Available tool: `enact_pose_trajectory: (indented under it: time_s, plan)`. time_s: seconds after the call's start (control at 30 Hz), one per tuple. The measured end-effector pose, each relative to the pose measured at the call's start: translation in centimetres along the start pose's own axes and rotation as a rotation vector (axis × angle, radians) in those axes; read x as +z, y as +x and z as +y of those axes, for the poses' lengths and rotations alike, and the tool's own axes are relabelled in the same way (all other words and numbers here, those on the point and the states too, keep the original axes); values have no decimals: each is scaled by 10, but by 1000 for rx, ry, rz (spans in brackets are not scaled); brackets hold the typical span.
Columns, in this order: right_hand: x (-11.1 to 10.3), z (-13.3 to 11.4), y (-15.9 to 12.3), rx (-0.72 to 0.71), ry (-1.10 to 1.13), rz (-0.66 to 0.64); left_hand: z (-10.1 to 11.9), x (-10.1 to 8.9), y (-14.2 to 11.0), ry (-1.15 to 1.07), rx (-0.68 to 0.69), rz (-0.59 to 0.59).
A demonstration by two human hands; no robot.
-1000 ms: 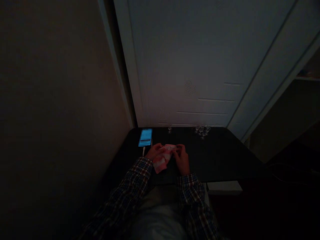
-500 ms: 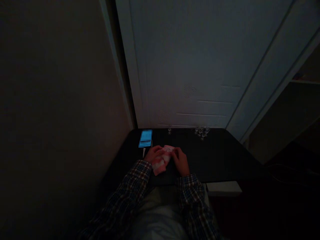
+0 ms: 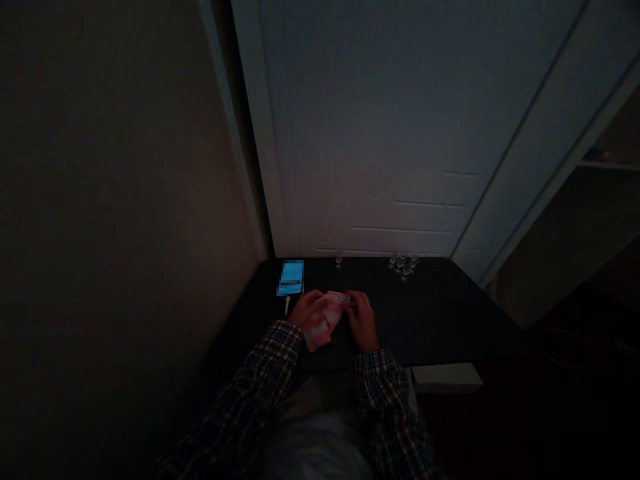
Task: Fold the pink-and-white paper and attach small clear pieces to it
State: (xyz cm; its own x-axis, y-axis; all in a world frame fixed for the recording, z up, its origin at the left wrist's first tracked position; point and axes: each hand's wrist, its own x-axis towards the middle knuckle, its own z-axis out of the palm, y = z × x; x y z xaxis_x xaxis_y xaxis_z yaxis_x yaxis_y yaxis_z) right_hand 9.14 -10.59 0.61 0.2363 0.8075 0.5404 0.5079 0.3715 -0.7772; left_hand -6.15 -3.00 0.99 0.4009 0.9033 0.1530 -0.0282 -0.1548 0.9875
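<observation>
A pink and white cloth (image 3: 323,328) lies bunched between my hands on the dark table, one end hanging toward me. My left hand (image 3: 306,308) is closed on its left side, with the fingers over the fabric. At the cloth's upper right edge, the thumb and fingers of my right hand (image 3: 362,320) are drawn together. A pale, shiny patch shows at the cloth's top between the hands; it may be a small clear glass piece, but the dim light hides its shape.
Several small clear glass pieces (image 3: 403,265) stand grouped at the table's (image 3: 440,320) back right. A single glass piece (image 3: 339,262) stands at the back middle. A lit phone (image 3: 291,277) with a white cable (image 3: 287,306) lies at left. White panels rise behind; a white drawer (image 3: 447,377) juts below the front edge.
My right hand's fingers have shifted slightly at the cloth's upper edge, and the fabric there has turned a little. My left hand stays in about the same place.
</observation>
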Motion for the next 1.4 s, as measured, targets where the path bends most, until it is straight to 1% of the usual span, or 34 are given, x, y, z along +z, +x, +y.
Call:
enact_pose_trajectory:
  time_s: [0.1, 0.23, 0.33, 0.47, 0.63, 0.8, 0.87, 0.97, 1.07, 1.17, 1.27, 1.33, 1.4]
  plan:
    - [0, 0, -1, 14, -14, -35, -2, -1, 0, -30, -11, 17]
    - [0, -2, -2, 87, -19, -61, -1, 0, 0, -49, -39, 25]
    - [-1, -4, -3, 123, -16, -70, 0, 1, -2, -66, -34, 23]
    - [-2, -7, -3, 108, 9, -87, 0, 1, -3, -74, -46, 11]
    - [-1, -6, -3, 95, 6, -84, -1, 2, 0, -94, -43, 48]
    - [-1, -5, -3, 106, -7, -84, 1, 1, 1, -218, -69, 1]
    - [-1, -4, -3, 106, -14, -71, 0, 0, 2, -226, -66, 10]
    - [-1, -3, -2, 91, -27, -52, -4, -2, 3, -162, -43, 36]
    - [-2, -3, -2, 64, -40, -57, -5, -2, 3, -98, -10, 87]
    - [-2, -4, -2, 71, -45, -75, -3, -1, 3, -40, 22, 143]
    - [-2, -4, -2, 86, -33, -91, -2, 1, 1, 15, 52, 174]
    - [-1, -4, -2, 89, -30, -90, -2, 2, 0, 77, 97, 179]
    - [-1, -4, -2, 89, -35, -81, -2, 1, -1, 183, 165, 193]
